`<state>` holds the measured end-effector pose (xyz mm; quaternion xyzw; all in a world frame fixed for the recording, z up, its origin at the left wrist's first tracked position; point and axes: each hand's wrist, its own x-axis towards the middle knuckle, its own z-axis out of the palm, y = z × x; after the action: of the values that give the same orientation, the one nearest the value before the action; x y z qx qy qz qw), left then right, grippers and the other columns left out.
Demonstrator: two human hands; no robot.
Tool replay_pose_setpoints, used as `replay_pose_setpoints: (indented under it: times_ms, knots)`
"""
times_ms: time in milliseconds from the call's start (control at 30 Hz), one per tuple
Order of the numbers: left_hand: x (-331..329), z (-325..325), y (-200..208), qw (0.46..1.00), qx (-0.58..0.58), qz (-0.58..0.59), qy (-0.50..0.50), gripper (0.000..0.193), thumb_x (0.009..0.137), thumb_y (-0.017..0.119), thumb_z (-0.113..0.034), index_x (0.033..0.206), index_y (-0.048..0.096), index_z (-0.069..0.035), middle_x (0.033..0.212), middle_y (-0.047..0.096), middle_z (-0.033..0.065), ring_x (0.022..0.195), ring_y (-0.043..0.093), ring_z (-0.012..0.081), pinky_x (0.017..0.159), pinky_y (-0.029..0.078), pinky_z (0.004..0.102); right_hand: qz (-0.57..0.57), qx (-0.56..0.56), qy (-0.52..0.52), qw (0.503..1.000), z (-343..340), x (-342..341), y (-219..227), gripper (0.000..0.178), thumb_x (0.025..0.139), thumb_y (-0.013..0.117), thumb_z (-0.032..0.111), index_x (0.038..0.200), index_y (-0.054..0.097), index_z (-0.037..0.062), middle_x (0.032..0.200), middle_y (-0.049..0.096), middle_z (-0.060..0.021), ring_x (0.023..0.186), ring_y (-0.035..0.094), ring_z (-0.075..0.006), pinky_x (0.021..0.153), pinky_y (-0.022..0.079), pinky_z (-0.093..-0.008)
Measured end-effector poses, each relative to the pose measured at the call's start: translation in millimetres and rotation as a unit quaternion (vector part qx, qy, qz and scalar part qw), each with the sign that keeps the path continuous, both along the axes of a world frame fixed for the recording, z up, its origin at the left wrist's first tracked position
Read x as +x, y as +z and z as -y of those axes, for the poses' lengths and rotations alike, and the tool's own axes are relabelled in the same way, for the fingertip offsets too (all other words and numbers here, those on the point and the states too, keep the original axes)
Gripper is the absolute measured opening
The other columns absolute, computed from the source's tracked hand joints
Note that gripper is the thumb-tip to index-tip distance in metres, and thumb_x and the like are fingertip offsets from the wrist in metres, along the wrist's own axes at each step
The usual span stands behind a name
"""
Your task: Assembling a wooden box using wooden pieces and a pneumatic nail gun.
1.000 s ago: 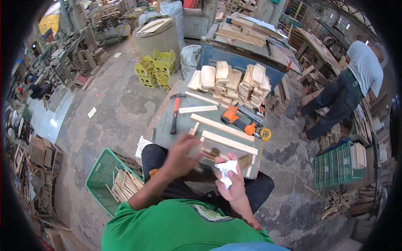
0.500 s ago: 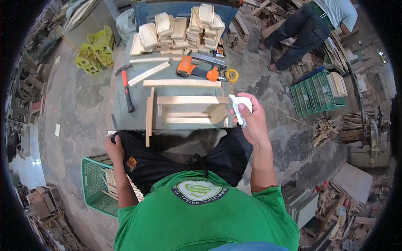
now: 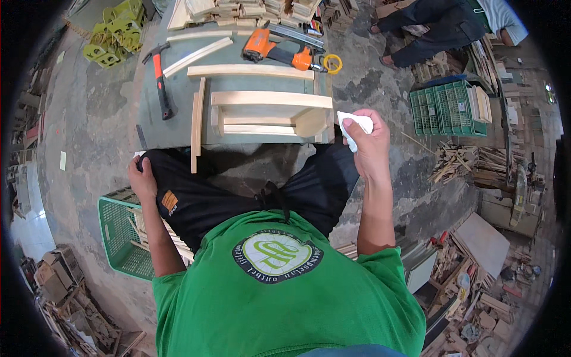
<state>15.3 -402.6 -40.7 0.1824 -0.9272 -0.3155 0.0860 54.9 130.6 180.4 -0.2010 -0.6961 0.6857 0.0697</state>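
Note:
Between the thumb and fingers of my right hand (image 3: 371,140) is a crumpled white tissue (image 3: 363,122), just off the right end of a pale wooden frame (image 3: 272,99). The frame lies at the near edge of the work table (image 3: 175,134). My left hand (image 3: 143,179) is closed beside my left knee, its fingers bent. A scrap of white (image 3: 140,153) shows at its fingertips, too small to name. Two thin wooden strips (image 3: 198,128) lie left of the frame and overhang the table edge.
An orange nail gun (image 3: 279,52), a red-handled hammer (image 3: 160,80) and loose strips lie on the table, with stacked wood pieces (image 3: 238,11) behind. Green crates stand at left (image 3: 128,235) and right (image 3: 446,110). A person (image 3: 440,27) bends at the far right.
My view has tilted, so the table sits higher in the picture. My right hand with the tissue has drawn slightly away from the frame's end. The left hand stays near the knee.

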Motion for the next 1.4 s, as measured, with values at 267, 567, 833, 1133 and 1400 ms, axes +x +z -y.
replay_pose_setpoints:
  times_ms: [267,567,833,1133,1400]
  knots:
    - [1.3,-2.8,3.4,1.0,0.008,0.017,0.021,0.049,0.099,0.065,-0.038,0.13,0.065,0.0,0.128,0.064,0.0212,0.121,0.061,0.0385,0.106,0.045,0.0439,0.054,0.183,0.026,0.981,7.1,5.5,-1.0,0.019,0.091,0.08,0.011,0.106,0.073,0.0017,0.084,0.071,-0.001,0.067,0.061,-0.0048,0.058,0.047,-0.0215]
    - [2.8,-1.9,3.3,1.0,0.004,0.015,0.013,0.049,0.1,0.064,-0.038,0.129,0.066,0.0,0.129,0.063,0.0213,0.121,0.061,0.0383,0.106,0.045,0.0438,0.074,0.207,0.025,0.975,7.3,2.0,-5.6,0.015,0.091,0.078,0.01,0.103,0.074,0.0014,0.08,0.07,0.0002,0.065,0.06,-0.0044,0.056,0.046,-0.0216]
    - [2.2,0.7,-0.6,1.0,0.014,0.007,0.011,0.046,0.099,0.065,-0.037,0.128,0.067,-0.002,0.128,0.063,0.0211,0.118,0.062,0.0387,0.105,0.046,0.0443,0.075,0.217,0.022,0.973,7.5,1.2,-3.0,0.017,0.088,0.078,0.01,0.101,0.075,-0.0006,0.078,0.069,0.0011,0.067,0.057,-0.0043,0.059,0.045,-0.023]
    - [0.7,-4.0,5.1,1.0,-0.001,0.001,0.01,0.044,0.099,0.065,-0.036,0.126,0.067,-0.001,0.124,0.065,0.0209,0.116,0.062,0.0386,0.103,0.047,0.0446,0.091,0.268,0.033,0.959,6.4,3.7,-2.7,0.018,0.087,0.079,0.012,0.1,0.076,-0.0006,0.078,0.069,0.0004,0.07,0.058,-0.0062,0.062,0.047,-0.0252]
    - [4.6,-3.7,9.5,1.0,-0.003,-0.006,0.014,0.043,0.098,0.066,-0.035,0.124,0.068,0.0,0.121,0.067,0.0215,0.115,0.063,0.039,0.103,0.048,0.0443,0.071,0.175,0.021,0.982,32.7,11.6,13.9,0.017,0.088,0.082,0.01,0.1,0.075,0.001,0.081,0.069,0.002,0.073,0.058,-0.0047,0.066,0.047,-0.0224]
